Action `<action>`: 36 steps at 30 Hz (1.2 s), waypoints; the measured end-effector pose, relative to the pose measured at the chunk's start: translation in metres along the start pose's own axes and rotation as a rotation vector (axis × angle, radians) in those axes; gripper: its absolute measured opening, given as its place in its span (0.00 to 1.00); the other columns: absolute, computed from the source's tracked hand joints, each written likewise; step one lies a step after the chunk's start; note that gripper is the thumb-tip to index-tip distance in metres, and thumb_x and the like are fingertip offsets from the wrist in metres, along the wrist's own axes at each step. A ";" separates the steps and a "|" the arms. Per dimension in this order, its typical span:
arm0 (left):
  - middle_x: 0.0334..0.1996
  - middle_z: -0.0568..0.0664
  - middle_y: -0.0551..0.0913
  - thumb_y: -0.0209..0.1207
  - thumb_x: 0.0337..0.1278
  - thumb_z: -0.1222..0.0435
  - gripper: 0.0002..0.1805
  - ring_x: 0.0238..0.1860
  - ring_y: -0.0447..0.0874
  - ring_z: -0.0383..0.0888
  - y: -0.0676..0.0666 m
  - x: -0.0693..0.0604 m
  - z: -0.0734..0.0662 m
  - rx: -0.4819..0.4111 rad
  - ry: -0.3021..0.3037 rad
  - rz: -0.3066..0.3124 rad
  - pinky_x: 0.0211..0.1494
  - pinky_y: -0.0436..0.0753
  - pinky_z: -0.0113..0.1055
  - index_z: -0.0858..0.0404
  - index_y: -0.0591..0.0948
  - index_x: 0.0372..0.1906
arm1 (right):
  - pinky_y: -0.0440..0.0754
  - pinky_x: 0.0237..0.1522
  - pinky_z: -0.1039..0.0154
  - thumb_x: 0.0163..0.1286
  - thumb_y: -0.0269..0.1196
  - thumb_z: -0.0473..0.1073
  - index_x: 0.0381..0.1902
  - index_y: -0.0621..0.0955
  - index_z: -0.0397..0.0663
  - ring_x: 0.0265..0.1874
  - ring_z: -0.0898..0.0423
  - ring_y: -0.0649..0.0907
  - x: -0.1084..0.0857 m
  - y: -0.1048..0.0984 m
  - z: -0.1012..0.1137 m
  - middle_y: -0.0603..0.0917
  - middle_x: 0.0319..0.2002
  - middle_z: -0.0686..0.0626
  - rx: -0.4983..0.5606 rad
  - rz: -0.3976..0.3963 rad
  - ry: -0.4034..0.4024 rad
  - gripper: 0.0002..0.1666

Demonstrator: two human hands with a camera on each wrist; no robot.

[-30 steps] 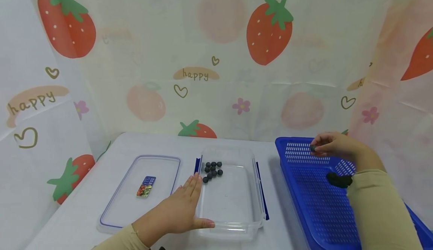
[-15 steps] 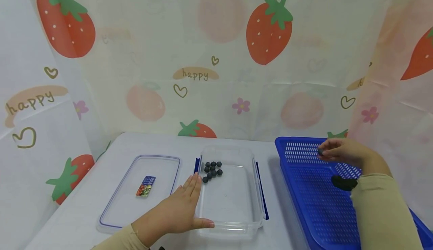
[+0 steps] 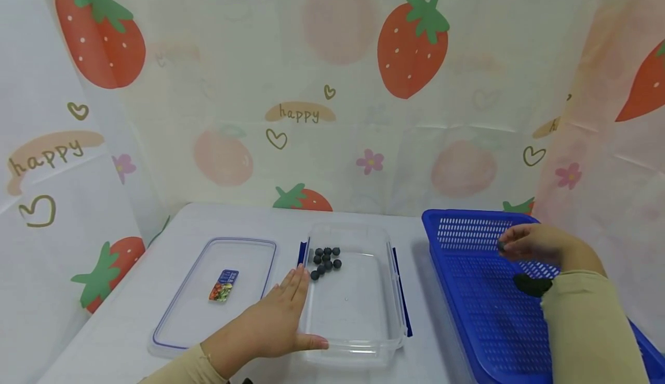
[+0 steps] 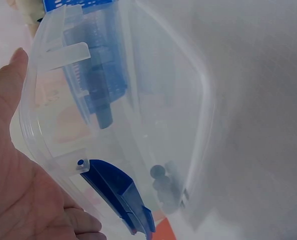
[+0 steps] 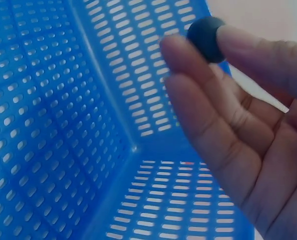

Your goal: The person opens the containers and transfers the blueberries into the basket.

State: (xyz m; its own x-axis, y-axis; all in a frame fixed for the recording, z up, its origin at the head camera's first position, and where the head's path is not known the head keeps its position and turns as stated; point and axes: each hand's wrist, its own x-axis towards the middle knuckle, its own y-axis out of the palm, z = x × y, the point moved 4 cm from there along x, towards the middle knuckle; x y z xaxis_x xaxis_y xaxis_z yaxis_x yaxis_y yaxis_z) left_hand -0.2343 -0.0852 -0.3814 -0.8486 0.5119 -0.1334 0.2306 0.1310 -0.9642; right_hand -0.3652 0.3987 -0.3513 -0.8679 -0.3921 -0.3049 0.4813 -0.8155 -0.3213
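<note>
My right hand [image 3: 540, 244] pinches a dark blueberry [image 5: 207, 40] between thumb and fingertips, above the far end of the blue plastic basket [image 3: 499, 314]. The perforated basket walls lie beyond that hand in the right wrist view. My left hand [image 3: 277, 320] rests along the left rim of a clear plastic food container [image 3: 358, 309], fingers straight and thumb spread at the near corner. Several blueberries [image 3: 328, 265] lie bunched at the far left of the container. A dark blue clip [image 4: 116, 192] hangs from the container's side beside my left fingers.
Left of the container lies its clear lid [image 3: 192, 309] with a blue seal and a printed label [image 3: 224, 286]. Another blue clip [image 3: 402, 297] lines the container's right side. A strawberry-print sheet [image 3: 223, 55] surrounds the white table [image 3: 192, 216].
My right hand has moved to the right and lower over the basket, still pinching the blueberry. The left hand and the container stay in place.
</note>
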 end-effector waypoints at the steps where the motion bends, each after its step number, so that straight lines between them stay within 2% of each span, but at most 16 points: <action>1: 0.71 0.63 0.39 0.40 0.37 0.24 0.65 0.71 0.35 0.56 0.000 0.000 0.000 0.002 0.001 -0.002 0.66 0.53 0.54 0.71 0.44 0.70 | 0.78 0.47 0.59 0.66 0.54 0.32 0.38 0.77 0.39 0.41 0.55 0.82 0.000 0.000 -0.001 0.80 0.37 0.49 -0.007 0.001 0.008 0.05; 7: 0.71 0.63 0.39 0.39 0.37 0.23 0.66 0.71 0.35 0.56 0.002 0.001 0.002 0.006 0.006 -0.010 0.66 0.53 0.53 0.71 0.44 0.70 | 0.78 0.48 0.57 0.66 0.54 0.31 0.39 0.77 0.38 0.41 0.54 0.82 0.000 -0.001 -0.008 0.81 0.38 0.49 -0.002 -0.008 0.038 0.06; 14: 0.71 0.63 0.39 0.38 0.36 0.23 0.66 0.71 0.35 0.56 0.004 0.001 0.003 0.015 0.010 -0.017 0.67 0.53 0.53 0.71 0.44 0.70 | 0.78 0.48 0.54 0.65 0.55 0.31 0.45 0.75 0.31 0.43 0.50 0.82 -0.003 0.000 -0.015 0.81 0.39 0.46 -0.023 -0.089 0.103 0.11; 19: 0.71 0.63 0.40 0.38 0.37 0.23 0.66 0.71 0.35 0.56 0.003 0.001 0.002 0.015 0.013 -0.019 0.67 0.53 0.52 0.71 0.44 0.70 | 0.77 0.48 0.53 0.65 0.56 0.33 0.46 0.75 0.31 0.43 0.49 0.81 -0.003 0.000 -0.016 0.81 0.40 0.45 -0.057 -0.117 0.104 0.12; 24: 0.71 0.63 0.40 0.38 0.37 0.23 0.66 0.71 0.36 0.56 0.003 0.001 0.001 0.015 0.012 -0.018 0.67 0.53 0.52 0.71 0.44 0.70 | 0.77 0.49 0.54 0.66 0.56 0.35 0.48 0.74 0.29 0.44 0.49 0.81 -0.004 -0.003 -0.016 0.81 0.41 0.45 -0.062 -0.102 0.084 0.16; 30: 0.71 0.63 0.39 0.38 0.37 0.23 0.65 0.71 0.35 0.56 0.002 0.001 0.001 0.013 0.011 -0.012 0.67 0.53 0.52 0.71 0.43 0.70 | 0.77 0.49 0.58 0.67 0.54 0.34 0.49 0.73 0.29 0.43 0.54 0.81 -0.005 -0.006 -0.013 0.81 0.40 0.48 -0.012 -0.052 0.024 0.15; 36: 0.71 0.63 0.39 0.39 0.38 0.24 0.65 0.71 0.35 0.56 0.002 0.000 0.000 0.008 0.005 -0.014 0.67 0.53 0.52 0.71 0.43 0.70 | 0.77 0.49 0.59 0.68 0.54 0.34 0.51 0.71 0.28 0.44 0.56 0.81 -0.005 -0.006 -0.001 0.79 0.44 0.46 -0.002 -0.048 -0.033 0.17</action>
State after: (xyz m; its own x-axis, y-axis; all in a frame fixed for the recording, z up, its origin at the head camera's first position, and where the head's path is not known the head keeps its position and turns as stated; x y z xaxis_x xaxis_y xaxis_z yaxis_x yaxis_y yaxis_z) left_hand -0.2336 -0.0853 -0.3833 -0.8494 0.5143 -0.1187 0.2147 0.1314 -0.9678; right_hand -0.3638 0.4057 -0.3490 -0.8938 -0.3662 -0.2589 0.4388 -0.8333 -0.3363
